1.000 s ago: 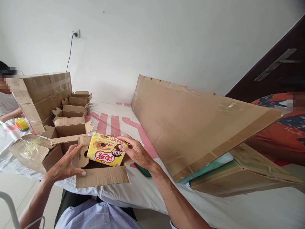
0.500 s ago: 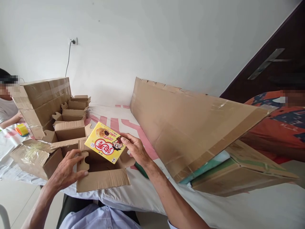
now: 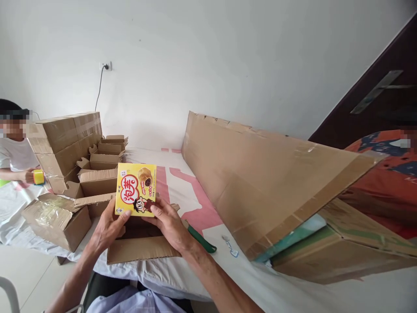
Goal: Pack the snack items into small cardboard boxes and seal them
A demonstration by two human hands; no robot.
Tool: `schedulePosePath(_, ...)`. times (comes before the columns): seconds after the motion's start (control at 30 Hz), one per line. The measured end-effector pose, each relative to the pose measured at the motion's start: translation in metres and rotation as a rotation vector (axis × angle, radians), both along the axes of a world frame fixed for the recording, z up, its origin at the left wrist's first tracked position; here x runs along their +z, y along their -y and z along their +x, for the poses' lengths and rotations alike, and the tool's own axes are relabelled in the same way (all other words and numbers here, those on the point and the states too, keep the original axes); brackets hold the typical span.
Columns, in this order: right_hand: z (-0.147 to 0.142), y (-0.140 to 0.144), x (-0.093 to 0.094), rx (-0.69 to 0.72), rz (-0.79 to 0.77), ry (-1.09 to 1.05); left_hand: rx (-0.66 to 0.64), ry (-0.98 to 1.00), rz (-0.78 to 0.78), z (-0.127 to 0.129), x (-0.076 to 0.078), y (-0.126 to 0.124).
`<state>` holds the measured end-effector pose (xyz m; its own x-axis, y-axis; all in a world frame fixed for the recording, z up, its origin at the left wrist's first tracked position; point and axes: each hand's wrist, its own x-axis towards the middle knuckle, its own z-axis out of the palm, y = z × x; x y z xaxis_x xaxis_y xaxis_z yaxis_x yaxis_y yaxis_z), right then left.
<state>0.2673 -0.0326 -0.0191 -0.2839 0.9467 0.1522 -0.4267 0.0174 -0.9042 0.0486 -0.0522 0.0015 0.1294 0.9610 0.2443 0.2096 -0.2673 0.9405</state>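
A yellow snack box point(image 3: 135, 187) with red lettering and a cartoon face is held up between both hands, tilted toward me. My left hand point(image 3: 109, 226) grips its lower left corner, thumb on the front. At the lower right corner, my right hand point(image 3: 169, 221) pinches it with the thumb in front and fingers behind. Just beneath is an open cardboard carton point(image 3: 143, 248), its near flap folded outward; my hands hide much of its inside. To the right of the carton lies a green-handled tool point(image 3: 202, 239), its far end hidden by my right hand.
Several open cartons point(image 3: 104, 163) run in a row toward the wall, beside stacked taped boxes point(image 3: 63, 143). A closed taped box point(image 3: 57, 219) sits front left. A large cardboard panel point(image 3: 260, 174) slants along the right. A person at far left holds a yellow tape roll point(image 3: 38, 177); another person sits far right.
The snack box has turned and moved left and up. My left hand has left the carton's flap and taken hold of the snack box. The person at left has grasped the tape roll.
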Motion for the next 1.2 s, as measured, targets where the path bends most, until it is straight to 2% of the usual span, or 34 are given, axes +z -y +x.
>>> schedulePosePath(0.1,0.009,-0.006,-0.001,0.088,0.022,0.162,0.048,0.185,-0.102,-0.010,0.008,-0.009)
schedulePosePath(0.17,0.017,-0.015,-0.002,0.042,0.057,0.214,0.039,0.253,-0.147,-0.023,0.013,-0.016)
schedulePosePath(0.3,0.026,-0.032,-0.004,-0.157,0.056,0.198,-0.033,0.340,-0.208,-0.040,0.019,-0.030)
schedulePosePath(0.4,0.025,-0.037,-0.006,-0.130,0.071,0.200,-0.058,0.352,-0.225,-0.039,0.020,-0.039)
schedulePosePath(0.5,0.021,-0.036,-0.007,-0.065,0.066,0.145,0.034,0.397,-0.145,-0.031,0.017,-0.044)
schedulePosePath(0.57,0.019,-0.036,-0.005,-0.083,0.065,0.054,0.060,0.419,-0.062,-0.025,0.016,-0.044)
schedulePosePath(0.7,0.017,-0.049,0.008,-0.118,0.112,-0.013,-0.093,0.254,0.011,-0.017,0.025,-0.043)
schedulePosePath(0.83,0.025,-0.077,0.020,-0.133,0.222,0.142,-0.082,0.134,0.073,-0.014,0.032,-0.059)
schedulePosePath(0.9,0.030,-0.088,0.017,-0.123,0.241,0.212,-0.081,0.129,0.083,-0.011,0.025,-0.069)
schedulePosePath(1.0,0.034,-0.091,0.002,-0.097,0.189,0.218,-0.121,0.163,0.088,-0.005,0.002,-0.077)
schedulePosePath(1.1,0.036,-0.079,-0.021,-0.111,0.118,0.186,-0.140,0.186,0.078,0.001,-0.018,-0.072)
schedulePosePath(1.2,0.040,-0.060,-0.039,-0.141,0.069,0.218,-0.161,0.141,0.019,0.001,-0.021,-0.060)
